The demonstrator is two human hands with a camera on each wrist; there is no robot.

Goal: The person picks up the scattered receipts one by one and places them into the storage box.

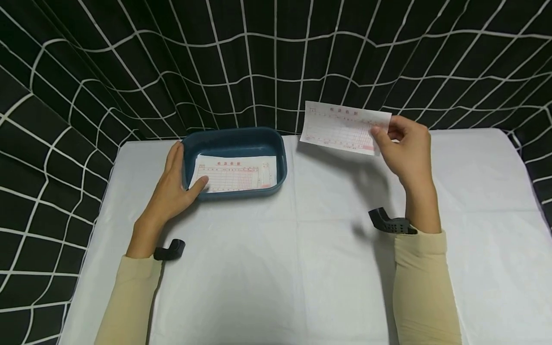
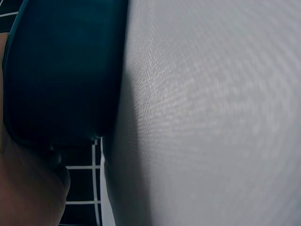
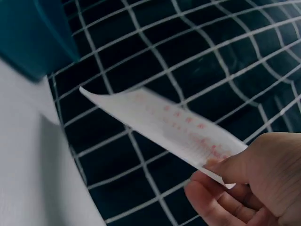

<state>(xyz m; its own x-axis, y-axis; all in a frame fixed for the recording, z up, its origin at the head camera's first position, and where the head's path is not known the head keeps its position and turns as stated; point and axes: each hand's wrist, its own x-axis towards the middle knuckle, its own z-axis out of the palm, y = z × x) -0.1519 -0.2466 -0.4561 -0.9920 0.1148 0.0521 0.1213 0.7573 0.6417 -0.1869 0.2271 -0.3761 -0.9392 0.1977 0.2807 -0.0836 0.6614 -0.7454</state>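
Note:
A dark blue rectangular plastic tray [image 1: 235,194] sits toward the back of the table, with white receipt slips [image 1: 233,173] printed in red lying inside. My left hand [image 1: 174,189] grips the tray's left end, thumb over the rim by the slips and fingers along the outer wall. In the left wrist view the tray's wall [image 2: 66,70] fills the upper left, and part of the hand shows below it. To the right of the tray, my right hand [image 1: 407,146] pinches a single receipt slip [image 1: 338,127] by its right end, raised above the table and slightly bent.
A white cloth covers the table [image 1: 258,268]. Black fabric with a white grid [image 1: 276,57] hangs behind the table and along both sides, close to the tray's back edge. Dark camera mounts [image 1: 390,223] are worn on both wrists.

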